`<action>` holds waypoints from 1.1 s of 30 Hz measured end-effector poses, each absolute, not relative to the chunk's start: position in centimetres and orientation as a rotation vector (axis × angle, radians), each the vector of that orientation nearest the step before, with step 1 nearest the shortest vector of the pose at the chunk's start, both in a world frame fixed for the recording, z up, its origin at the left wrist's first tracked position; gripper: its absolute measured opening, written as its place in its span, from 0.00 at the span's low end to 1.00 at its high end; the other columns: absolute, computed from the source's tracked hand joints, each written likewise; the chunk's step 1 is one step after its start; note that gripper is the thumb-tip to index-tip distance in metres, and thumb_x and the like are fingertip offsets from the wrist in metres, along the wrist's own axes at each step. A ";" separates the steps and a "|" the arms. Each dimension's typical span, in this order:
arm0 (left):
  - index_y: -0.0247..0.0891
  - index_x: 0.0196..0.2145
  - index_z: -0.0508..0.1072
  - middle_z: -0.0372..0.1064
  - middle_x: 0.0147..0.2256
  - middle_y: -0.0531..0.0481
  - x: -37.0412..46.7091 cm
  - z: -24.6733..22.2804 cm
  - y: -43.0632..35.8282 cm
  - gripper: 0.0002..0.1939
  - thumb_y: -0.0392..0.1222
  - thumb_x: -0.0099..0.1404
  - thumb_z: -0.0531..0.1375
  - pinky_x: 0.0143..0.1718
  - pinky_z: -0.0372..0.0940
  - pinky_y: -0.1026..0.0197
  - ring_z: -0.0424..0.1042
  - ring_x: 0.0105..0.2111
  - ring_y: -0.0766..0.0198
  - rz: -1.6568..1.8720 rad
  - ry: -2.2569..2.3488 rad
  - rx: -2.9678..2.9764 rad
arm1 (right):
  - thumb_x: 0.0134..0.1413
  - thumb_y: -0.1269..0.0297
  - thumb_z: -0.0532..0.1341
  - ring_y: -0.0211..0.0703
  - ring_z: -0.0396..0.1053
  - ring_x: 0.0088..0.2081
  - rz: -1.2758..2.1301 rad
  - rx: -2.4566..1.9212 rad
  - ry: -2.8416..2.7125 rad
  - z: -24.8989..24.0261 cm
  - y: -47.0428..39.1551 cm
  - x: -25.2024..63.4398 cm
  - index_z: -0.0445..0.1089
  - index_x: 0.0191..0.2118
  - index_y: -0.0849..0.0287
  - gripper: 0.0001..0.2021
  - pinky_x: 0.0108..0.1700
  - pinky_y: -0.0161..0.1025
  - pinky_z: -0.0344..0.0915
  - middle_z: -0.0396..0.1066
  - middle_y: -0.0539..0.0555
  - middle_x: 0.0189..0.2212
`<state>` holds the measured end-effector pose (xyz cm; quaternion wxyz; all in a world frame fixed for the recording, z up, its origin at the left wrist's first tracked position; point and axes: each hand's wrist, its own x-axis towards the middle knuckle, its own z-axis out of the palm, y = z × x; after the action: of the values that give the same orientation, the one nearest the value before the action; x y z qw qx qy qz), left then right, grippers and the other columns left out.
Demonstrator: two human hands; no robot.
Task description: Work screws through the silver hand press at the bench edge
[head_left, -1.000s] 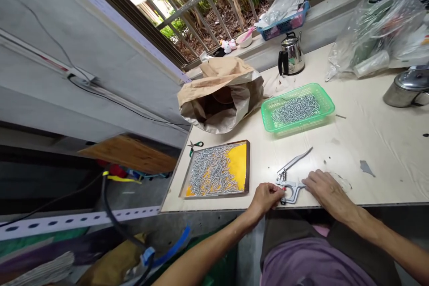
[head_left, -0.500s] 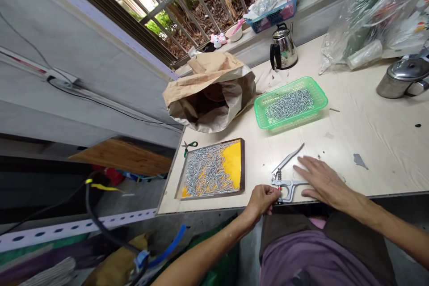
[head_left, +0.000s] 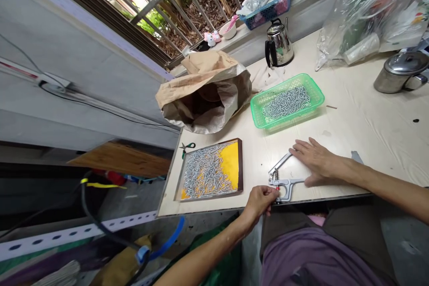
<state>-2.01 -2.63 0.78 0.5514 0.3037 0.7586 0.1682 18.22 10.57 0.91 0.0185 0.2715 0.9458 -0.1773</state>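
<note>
1. Head view, left hand: the left hand (head_left: 259, 201) is at the worktop's (head_left: 355, 111) near edge, against the working end of a pair of spring-loaded metal hand-press pliers (head_left: 284, 182). Its thumb and forefinger are pinched together; whether they grip a small piece cannot be told.
2. Head view, right hand: the right hand (head_left: 318, 161) is open, fingers extended, fingertips on the end of the upper handle (head_left: 280, 164) and the thumb side at the end of the lower handle (head_left: 297, 181).
3. Head view, pliers: they lie beside the near edge with handles spread apart, a coil spring (head_left: 276, 174) and a red part (head_left: 277, 188) showing near the left hand.
4. Head view, left side: a shallow tray (head_left: 240, 161) of small metal rods (head_left: 208, 172) on a yellow base sits by the near-left corner. Green-handled scissors (head_left: 187, 145) lie at the left edge, and an open brown paper bag (head_left: 208, 71) fills the far-left corner.
5. Head view, farther back: a green plastic basket (head_left: 288, 121) holds more rods; a steel kettle (head_left: 281, 51) stands by the far edge.
</note>
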 end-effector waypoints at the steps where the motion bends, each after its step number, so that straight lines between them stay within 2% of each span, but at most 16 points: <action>1: 0.32 0.24 0.70 0.54 0.11 0.62 -2.0 0.9 -2.6 0.19 0.53 0.48 0.66 0.11 0.53 0.71 0.54 0.11 0.75 0.399 1.799 0.717 | 0.30 0.54 0.72 0.65 0.55 0.58 -0.560 0.851 2.939 1.2 10.5 18.1 0.59 0.58 0.66 0.46 0.58 0.63 0.50 0.62 0.70 0.55; 6: 0.33 0.24 0.70 0.55 0.11 0.61 -1.7 0.9 -2.6 0.18 0.53 0.49 0.65 0.10 0.53 0.70 0.52 0.10 0.75 0.401 1.806 0.696 | 0.37 0.58 0.69 0.60 0.62 0.52 -0.560 0.852 2.952 2.3 9.9 18.3 0.62 0.55 0.66 0.37 0.56 0.63 0.50 0.66 0.66 0.49; 12: 0.33 0.24 0.69 0.54 0.12 0.60 -2.5 0.2 -3.3 0.23 0.60 0.52 0.62 0.13 0.54 0.68 0.54 0.11 0.72 0.354 1.792 0.757 | 0.42 0.63 0.68 0.57 0.63 0.49 -0.547 0.841 2.961 2.4 9.3 18.6 0.60 0.56 0.68 0.34 0.56 0.62 0.49 0.68 0.65 0.46; 16: 0.34 0.25 0.70 0.63 0.22 0.53 -2.6 0.6 -3.8 0.18 0.53 0.62 0.57 0.25 0.63 0.64 0.64 0.22 0.67 0.480 1.932 1.275 | 0.46 0.67 0.66 0.51 0.65 0.45 -0.504 0.840 3.046 1.3 8.5 18.9 0.58 0.58 0.65 0.32 0.58 0.59 0.48 0.70 0.60 0.42; 19: 0.37 0.36 0.72 0.69 0.36 0.46 -1.6 0.8 -2.7 0.10 0.46 0.64 0.57 0.39 0.66 0.57 0.68 0.37 0.60 0.551 1.862 1.826 | 0.49 0.68 0.63 0.51 0.65 0.44 -0.442 0.858 3.147 0.1 7.9 19.2 0.54 0.60 0.65 0.32 0.58 0.58 0.49 0.71 0.59 0.41; 20: 0.38 0.42 0.71 0.69 0.41 0.44 -1.0 0.8 -2.1 0.12 0.45 0.63 0.59 0.44 0.66 0.53 0.67 0.42 0.57 0.526 1.788 1.972 | 0.49 0.68 0.63 0.51 0.65 0.44 -0.429 0.871 3.172 -0.3 7.7 19.3 0.52 0.61 0.65 0.34 0.58 0.58 0.50 0.70 0.59 0.41; 22: 0.38 0.52 0.64 0.64 0.51 0.40 0.2 0.5 -0.5 0.23 0.44 0.61 0.62 0.50 0.63 0.47 0.63 0.50 0.52 0.436 1.631 2.192 | 0.47 0.67 0.65 0.52 0.65 0.45 -0.440 0.878 3.197 -0.7 7.5 19.5 0.48 0.62 0.66 0.38 0.56 0.55 0.54 0.70 0.60 0.43; 25: 0.38 0.59 0.54 0.59 0.55 0.38 1.4 0.1 1.6 0.30 0.43 0.62 0.60 0.52 0.62 0.44 0.60 0.52 0.49 0.252 1.470 2.333 | 0.43 0.65 0.68 0.54 0.64 0.47 -0.448 0.910 3.171 -0.7 7.4 19.8 0.48 0.62 0.68 0.42 0.51 0.51 0.60 0.68 0.62 0.46; 27: 0.37 0.60 0.52 0.59 0.53 0.38 1.7 0.1 2.5 0.31 0.44 0.63 0.59 0.50 0.63 0.45 0.61 0.50 0.49 0.158 1.436 2.361 | 0.38 0.63 0.71 0.56 0.64 0.46 -0.394 1.000 3.106 -0.3 7.4 20.0 0.54 0.58 0.68 0.41 0.48 0.50 0.62 0.68 0.63 0.46; 30: 0.36 0.58 0.54 0.61 0.50 0.39 1.7 0.3 3.1 0.32 0.48 0.61 0.61 0.46 0.64 0.46 0.63 0.47 0.49 0.080 1.429 2.388 | 0.37 0.61 0.72 0.55 0.64 0.43 -0.304 1.066 3.028 0.2 7.5 20.1 0.63 0.49 0.66 0.31 0.41 0.46 0.63 0.69 0.62 0.41; 33: 0.37 0.51 0.63 0.64 0.44 0.43 1.8 0.1 3.3 0.22 0.48 0.63 0.60 0.42 0.65 0.51 0.64 0.43 0.53 0.088 1.446 2.399 | 0.46 0.66 0.67 0.49 0.63 0.39 -0.259 1.024 3.094 -0.4 7.5 20.0 0.67 0.39 0.63 0.14 0.38 0.42 0.61 0.68 0.57 0.34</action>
<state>1.77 3.28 0.13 0.1689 0.8438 0.5085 0.0311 20.00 7.52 -0.37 -0.0640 0.3126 0.9444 -0.0791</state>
